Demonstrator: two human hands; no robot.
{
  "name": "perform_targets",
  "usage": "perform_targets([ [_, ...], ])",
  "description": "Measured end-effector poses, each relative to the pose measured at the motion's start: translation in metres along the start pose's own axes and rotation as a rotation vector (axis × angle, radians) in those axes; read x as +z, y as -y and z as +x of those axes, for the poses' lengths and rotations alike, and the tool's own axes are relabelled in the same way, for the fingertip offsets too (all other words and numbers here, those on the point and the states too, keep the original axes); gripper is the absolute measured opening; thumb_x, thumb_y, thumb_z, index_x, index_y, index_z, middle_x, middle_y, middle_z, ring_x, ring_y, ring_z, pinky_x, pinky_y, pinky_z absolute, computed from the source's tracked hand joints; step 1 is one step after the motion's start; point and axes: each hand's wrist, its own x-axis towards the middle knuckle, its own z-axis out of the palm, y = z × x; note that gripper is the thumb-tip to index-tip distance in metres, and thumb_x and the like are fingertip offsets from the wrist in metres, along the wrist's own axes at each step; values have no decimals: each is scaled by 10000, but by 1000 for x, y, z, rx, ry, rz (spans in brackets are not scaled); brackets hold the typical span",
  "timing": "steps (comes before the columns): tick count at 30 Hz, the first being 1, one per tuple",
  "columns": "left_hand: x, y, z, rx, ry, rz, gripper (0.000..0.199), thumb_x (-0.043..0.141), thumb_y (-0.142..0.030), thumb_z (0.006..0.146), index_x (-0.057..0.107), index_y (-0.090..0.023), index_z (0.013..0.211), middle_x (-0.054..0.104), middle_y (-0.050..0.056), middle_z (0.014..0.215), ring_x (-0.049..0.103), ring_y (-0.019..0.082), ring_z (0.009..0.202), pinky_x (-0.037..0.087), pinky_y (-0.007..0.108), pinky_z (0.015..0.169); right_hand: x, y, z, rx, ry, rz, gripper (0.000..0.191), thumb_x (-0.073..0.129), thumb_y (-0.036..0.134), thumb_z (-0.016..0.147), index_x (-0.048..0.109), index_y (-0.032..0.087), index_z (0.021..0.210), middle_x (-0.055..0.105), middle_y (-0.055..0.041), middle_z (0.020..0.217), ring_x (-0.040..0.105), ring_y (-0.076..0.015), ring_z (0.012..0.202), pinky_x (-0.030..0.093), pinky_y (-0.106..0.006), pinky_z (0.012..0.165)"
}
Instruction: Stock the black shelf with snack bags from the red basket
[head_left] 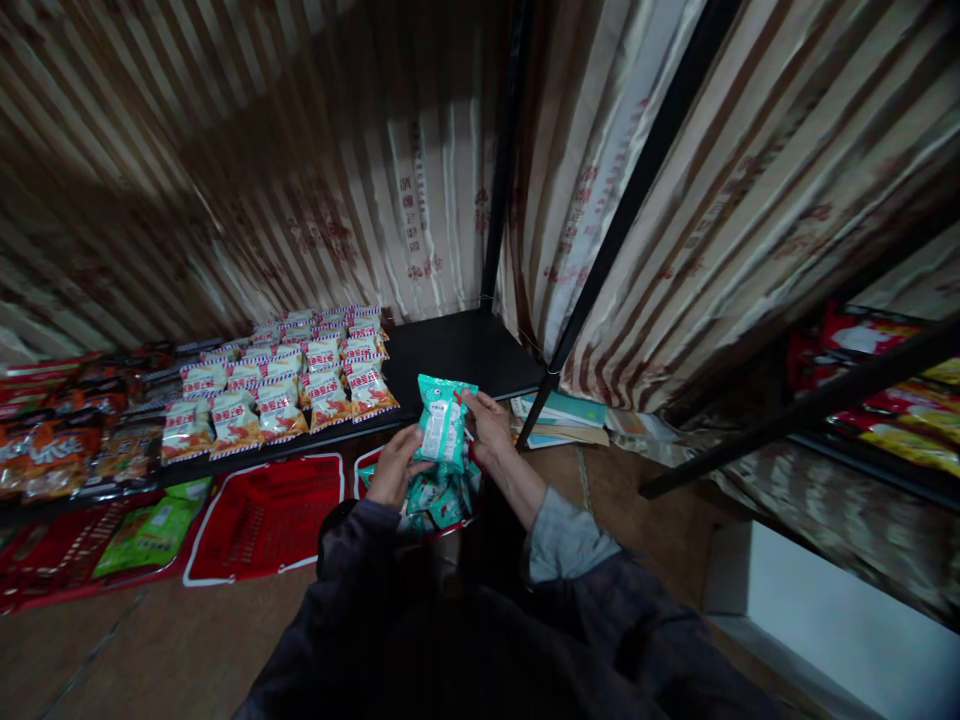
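A teal snack bag (444,428) with a pale printed panel is held upright between my two hands. My right hand (491,428) is closed on its upper right edge. At its lower left edge, my left hand (397,467) grips it with thumb and fingers. Directly beneath, several more teal bags (439,500) lie in a red basket (362,462), whose rim is mostly hidden by my hands and sleeves. Just beyond the basket runs a black shelf (442,345), with rows of white and orange snack bags (322,365) on its left part.
Left of my basket stands a red basket (266,515) with white trim; another holds green bags (154,530). Darker orange packets (64,440) fill the shelf's far left. Black posts (607,235) rise before curtains (337,180). Books (562,415) and a white box (840,630) lie right.
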Motion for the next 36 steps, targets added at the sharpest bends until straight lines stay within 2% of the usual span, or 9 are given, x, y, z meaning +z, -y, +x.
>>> perform_targets([
  [4,2,20,-9,-42,68,-85,418,790,-400,584,665,-143,889,675,98,987,634,202,886,518,352,812,0,-2,6,-1,-59,3,325,814,364,474,628,185,670,599,66,532,491,-93,457,383,-218,448],
  [8,4,33,-11,1,41,-113,451,786,-419,579,663,-142,912,682,96,995,635,201,910,512,341,822,-1,-7,8,0,-46,-23,332,806,402,485,617,192,660,590,69,526,489,-89,454,393,-218,459],
  [13,-4,28,-14,105,-90,73,420,760,-416,595,689,-154,915,706,63,868,640,185,769,512,311,717,-8,-3,17,-2,124,-192,347,770,484,535,641,201,691,626,39,588,531,-108,511,413,-233,501],
  [17,-14,18,-16,169,-72,280,332,769,-338,575,719,-167,855,708,50,803,629,180,725,491,279,685,-11,12,27,-148,335,-408,363,785,428,535,711,206,813,688,9,724,592,-135,658,449,-240,604],
  [20,-19,19,-15,171,-28,365,333,747,-348,604,720,-173,886,705,46,785,620,180,692,483,272,646,-9,20,29,-158,513,-523,295,775,404,542,728,192,740,684,11,685,575,-135,616,433,-246,579],
  [22,-20,24,-14,175,2,380,367,719,-373,642,710,-174,951,708,48,804,618,176,677,483,271,635,-7,20,28,-165,490,-534,259,765,404,544,724,184,675,664,17,623,546,-124,559,407,-241,541],
  [27,-20,33,-14,208,0,405,387,699,-386,674,705,-178,1000,709,43,821,604,151,640,475,254,631,-4,11,25,-151,256,-470,264,736,425,571,716,172,645,607,32,529,473,-96,474,344,-228,478],
  [32,-20,34,-17,141,-6,262,446,739,-398,623,702,-165,1002,702,43,786,609,160,633,487,269,621,-5,4,31,-159,257,-524,291,714,455,609,713,167,656,604,26,533,482,-107,478,349,-237,485],
  [36,-20,32,-18,130,-77,248,406,757,-396,583,723,-160,912,674,23,657,589,159,582,479,272,575,-6,5,26,-430,261,-747,258,618,428,733,728,202,790,688,-26,755,607,-202,731,459,-325,704],
])
